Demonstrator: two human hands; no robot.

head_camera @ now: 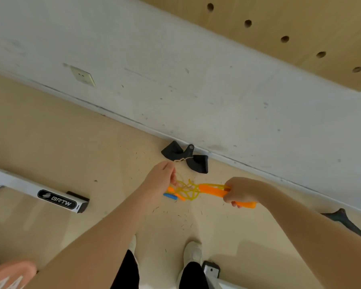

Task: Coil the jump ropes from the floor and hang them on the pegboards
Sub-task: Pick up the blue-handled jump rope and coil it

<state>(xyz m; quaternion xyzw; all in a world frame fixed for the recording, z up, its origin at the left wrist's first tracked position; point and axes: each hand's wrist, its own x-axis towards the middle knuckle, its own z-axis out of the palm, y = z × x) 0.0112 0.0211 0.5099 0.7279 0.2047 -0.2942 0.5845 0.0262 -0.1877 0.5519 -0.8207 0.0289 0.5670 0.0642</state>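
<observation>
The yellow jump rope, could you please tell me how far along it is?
Done: nothing hangs on the visible part of the pegboard. In hand: right hand grips the orange handles; left hand pinches the yellow jump rope, loosely gathered. Left: finishing the coil and hanging it.

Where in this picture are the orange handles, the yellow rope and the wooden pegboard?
orange handles [212, 190]: head view, on the handle body just left of the gripping right hand.
yellow rope [191, 189]: head view, on the tangled loops between the two hands.
pegboard [300, 28]: head view, on bare wood between the holes.
</observation>
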